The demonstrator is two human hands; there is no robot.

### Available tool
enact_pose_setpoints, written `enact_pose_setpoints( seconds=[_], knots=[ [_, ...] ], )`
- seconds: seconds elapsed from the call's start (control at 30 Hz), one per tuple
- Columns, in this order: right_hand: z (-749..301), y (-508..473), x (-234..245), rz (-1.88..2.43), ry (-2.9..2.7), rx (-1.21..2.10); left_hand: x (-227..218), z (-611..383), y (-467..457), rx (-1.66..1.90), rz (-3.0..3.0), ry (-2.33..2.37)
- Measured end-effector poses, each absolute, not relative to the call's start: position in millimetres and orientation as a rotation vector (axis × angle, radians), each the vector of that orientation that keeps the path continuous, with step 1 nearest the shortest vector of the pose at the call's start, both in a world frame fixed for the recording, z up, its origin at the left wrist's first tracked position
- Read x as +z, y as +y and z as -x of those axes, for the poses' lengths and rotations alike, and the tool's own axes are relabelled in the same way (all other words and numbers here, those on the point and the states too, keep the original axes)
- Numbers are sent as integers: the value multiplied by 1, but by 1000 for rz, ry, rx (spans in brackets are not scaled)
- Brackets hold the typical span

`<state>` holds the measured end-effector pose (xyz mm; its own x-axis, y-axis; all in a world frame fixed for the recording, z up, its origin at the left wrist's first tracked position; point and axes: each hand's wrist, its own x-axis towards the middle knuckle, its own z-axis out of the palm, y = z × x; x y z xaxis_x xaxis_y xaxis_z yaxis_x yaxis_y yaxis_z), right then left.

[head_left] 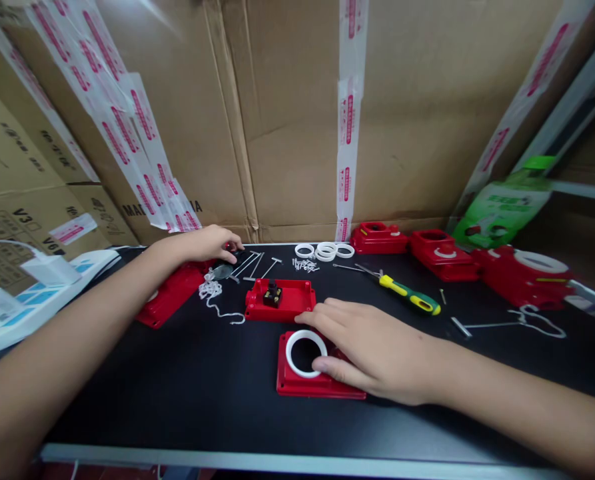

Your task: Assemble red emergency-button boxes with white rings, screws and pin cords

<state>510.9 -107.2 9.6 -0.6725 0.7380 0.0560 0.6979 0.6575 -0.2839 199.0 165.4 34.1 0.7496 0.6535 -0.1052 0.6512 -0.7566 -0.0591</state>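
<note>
At the back left, my left hand (212, 244) bends its thumb and fingers down at a dark, glossy piece (238, 259); what is between them is too small to make out. A clear round disc (222, 271) lies just under that hand. Near the front, my right hand (377, 347) grips a red plastic cover (297, 385), its thumb at the rim of the white ring (290, 360) around the cover's round hole. Behind the cover lies an open red housing (257, 311) holding a black switch block (272, 295). The right fingertips reach the housing's near right corner.
Left: a red case (164, 303), white cord (210, 288) and power strip (20, 307). Behind: metal T-shaped rods (272, 267), white rings (326, 251), small screws (304, 265). Right: yellow-green screwdriver (410, 295), red housings (442, 255), corded rod (492, 325), green bottle (507, 203). Cardboard (287, 133) walls the back.
</note>
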Motion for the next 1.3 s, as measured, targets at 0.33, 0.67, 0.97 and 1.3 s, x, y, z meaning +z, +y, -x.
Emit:
enact_pose_setpoints(
  seconds=[0.33, 0.67, 0.97, 1.3],
  knots=[
    [-509, -110, 14, 1179, -2707, 346, 25, -186, 152, 35, 2956, -1088],
    [-509, -111, 16, 1216, -2706, 418, 13, -195, 150, -121, 2855, -1027],
    [-510, -111, 15, 1212, -2708, 468, 23, -192, 141, -253, 2718, -1126],
    [-510, -110, 16, 1195, -2697, 442, 47, -218, 91, -533, 2653, -963]
  ],
)
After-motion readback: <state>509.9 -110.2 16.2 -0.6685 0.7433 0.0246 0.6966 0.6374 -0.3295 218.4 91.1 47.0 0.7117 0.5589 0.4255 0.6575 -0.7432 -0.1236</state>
